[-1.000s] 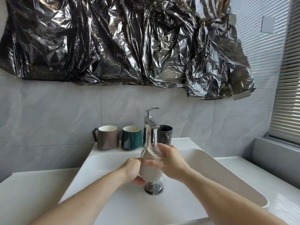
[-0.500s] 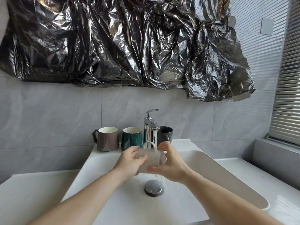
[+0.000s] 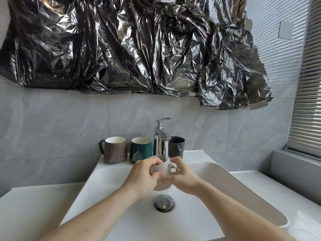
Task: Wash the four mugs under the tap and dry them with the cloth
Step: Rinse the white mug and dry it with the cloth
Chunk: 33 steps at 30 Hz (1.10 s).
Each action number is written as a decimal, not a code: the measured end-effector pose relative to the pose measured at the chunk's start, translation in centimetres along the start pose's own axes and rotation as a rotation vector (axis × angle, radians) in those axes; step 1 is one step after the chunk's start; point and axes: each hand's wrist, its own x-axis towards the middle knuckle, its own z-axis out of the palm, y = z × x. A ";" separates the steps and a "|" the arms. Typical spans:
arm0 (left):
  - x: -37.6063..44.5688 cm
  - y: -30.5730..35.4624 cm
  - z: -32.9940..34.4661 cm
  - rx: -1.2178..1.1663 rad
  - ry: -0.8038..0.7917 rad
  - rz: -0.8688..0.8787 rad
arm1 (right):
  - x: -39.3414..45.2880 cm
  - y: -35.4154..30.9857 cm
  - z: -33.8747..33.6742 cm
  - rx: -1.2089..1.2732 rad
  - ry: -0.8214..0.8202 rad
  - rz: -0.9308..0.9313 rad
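Note:
I hold a white mug (image 3: 164, 168) upright over the sink basin (image 3: 225, 185), mouth up, with the water stream from the chrome tap (image 3: 160, 136) falling into it. My left hand (image 3: 144, 176) wraps the mug's left side. My right hand (image 3: 182, 178) grips it from the right and below, next to its handle. On the ledge behind stand a brown mug (image 3: 114, 149) and a dark green mug (image 3: 140, 149) left of the tap, and a dark grey mug (image 3: 176, 148) right of it. No cloth is in view.
A round dark drain plug (image 3: 164, 202) lies in the basin bottom under the mug. White counter (image 3: 34, 206) extends on both sides of the sink. Crinkled black plastic sheeting (image 3: 130, 44) covers the wall above. Window blinds (image 3: 307, 101) are at the right.
The white mug went from tilted low over the drain, to lying sideways, to upright under the stream now. Both hands rose with it toward the tap.

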 end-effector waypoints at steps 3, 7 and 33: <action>-0.2 0.0 0.1 0.082 -0.008 0.053 | -0.1 -0.6 -0.3 0.044 0.091 0.015; -0.2 -0.4 -0.2 0.126 -0.001 0.041 | -0.2 -1.3 -0.6 0.157 0.108 0.050; -0.4 0.5 -1.0 0.263 -0.025 -0.113 | 0.3 -0.5 -1.0 0.229 0.175 0.287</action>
